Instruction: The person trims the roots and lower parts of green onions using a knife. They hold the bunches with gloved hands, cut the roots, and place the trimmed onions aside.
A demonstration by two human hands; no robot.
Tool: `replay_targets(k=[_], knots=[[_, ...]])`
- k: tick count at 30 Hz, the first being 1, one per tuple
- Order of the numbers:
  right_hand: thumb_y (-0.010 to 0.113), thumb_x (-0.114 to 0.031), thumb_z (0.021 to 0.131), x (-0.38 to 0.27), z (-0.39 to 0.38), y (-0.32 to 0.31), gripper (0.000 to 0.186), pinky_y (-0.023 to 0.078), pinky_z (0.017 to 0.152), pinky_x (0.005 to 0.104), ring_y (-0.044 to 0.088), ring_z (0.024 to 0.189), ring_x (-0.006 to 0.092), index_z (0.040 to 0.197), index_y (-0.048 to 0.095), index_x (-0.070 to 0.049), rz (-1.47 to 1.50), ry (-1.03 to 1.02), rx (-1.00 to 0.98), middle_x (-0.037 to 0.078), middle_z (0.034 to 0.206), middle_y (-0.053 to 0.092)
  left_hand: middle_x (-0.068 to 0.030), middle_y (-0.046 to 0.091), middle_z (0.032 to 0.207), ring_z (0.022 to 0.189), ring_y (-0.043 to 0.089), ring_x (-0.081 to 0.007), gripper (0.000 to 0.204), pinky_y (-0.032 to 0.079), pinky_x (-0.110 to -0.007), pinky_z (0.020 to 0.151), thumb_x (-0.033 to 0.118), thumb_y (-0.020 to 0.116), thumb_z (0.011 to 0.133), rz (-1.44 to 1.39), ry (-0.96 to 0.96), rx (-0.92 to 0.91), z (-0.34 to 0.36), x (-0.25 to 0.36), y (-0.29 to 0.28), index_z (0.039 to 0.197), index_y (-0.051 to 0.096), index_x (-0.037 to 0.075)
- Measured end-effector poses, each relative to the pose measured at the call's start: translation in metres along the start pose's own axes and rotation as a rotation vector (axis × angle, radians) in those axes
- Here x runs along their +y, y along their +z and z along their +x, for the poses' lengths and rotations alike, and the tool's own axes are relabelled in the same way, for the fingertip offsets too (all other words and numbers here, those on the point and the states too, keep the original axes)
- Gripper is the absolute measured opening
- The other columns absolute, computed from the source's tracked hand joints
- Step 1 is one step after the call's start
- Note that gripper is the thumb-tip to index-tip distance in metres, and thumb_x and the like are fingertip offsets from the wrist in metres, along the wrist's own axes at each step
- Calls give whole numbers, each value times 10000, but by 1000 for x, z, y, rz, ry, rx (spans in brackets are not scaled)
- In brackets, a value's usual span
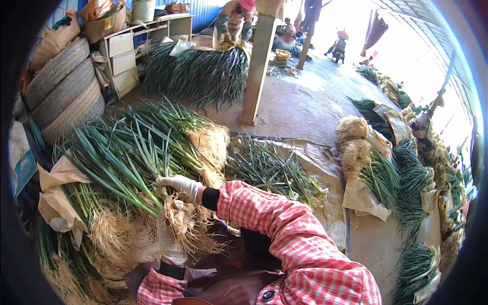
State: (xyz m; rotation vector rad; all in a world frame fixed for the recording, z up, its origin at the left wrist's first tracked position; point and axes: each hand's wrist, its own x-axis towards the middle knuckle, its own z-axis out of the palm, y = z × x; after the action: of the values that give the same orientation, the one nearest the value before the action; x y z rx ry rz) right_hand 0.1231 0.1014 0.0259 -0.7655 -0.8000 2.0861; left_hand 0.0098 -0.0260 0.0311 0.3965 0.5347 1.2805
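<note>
My right hand [182,188], in a pale knit glove, reaches across from the right and grips the stalks of a bunch of long green onions [152,201] just above their roots. My left hand [170,241], also gloved, is lower, wrapped round the same bunch beside its tangled pale roots [188,226]; some of its fingers are hidden by them. A thick pile of onions [122,142] with root clumps lies under and behind both hands, and brown paper [58,203] shows at its left edge.
Stacked tires [61,91] and a cabinet [122,66] stand back left. A post [256,76] rises behind loose onions [274,173] on sheeting. Bundles [373,178] line the right side. A co-worker in a pink hat [235,23] bends over onions at the back; a scooter [339,51] is farther off.
</note>
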Motion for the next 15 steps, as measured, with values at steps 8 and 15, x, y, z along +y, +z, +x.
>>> replay_targets(k=[8, 15], knots=[[702, -383, 784, -5, 5, -5, 447, 474, 661, 313, 598, 674, 186, 886, 672, 51, -681, -252, 286, 101, 772, 665, -81, 639, 911, 720, 644, -201, 323, 576, -341, 648, 326, 542, 929, 71, -24, 97, 4, 0, 15, 1073, 569, 37], [611, -463, 784, -23, -31, 25, 455, 490, 757, 425, 639, 814, 367, 933, 678, -38, -1269, -303, 395, 241, 822, 647, -113, 666, 944, 777, 669, -239, 291, 586, -374, 700, 253, 555, 903, -65, -112, 164, 0, 5, 8, 1069, 582, 15]])
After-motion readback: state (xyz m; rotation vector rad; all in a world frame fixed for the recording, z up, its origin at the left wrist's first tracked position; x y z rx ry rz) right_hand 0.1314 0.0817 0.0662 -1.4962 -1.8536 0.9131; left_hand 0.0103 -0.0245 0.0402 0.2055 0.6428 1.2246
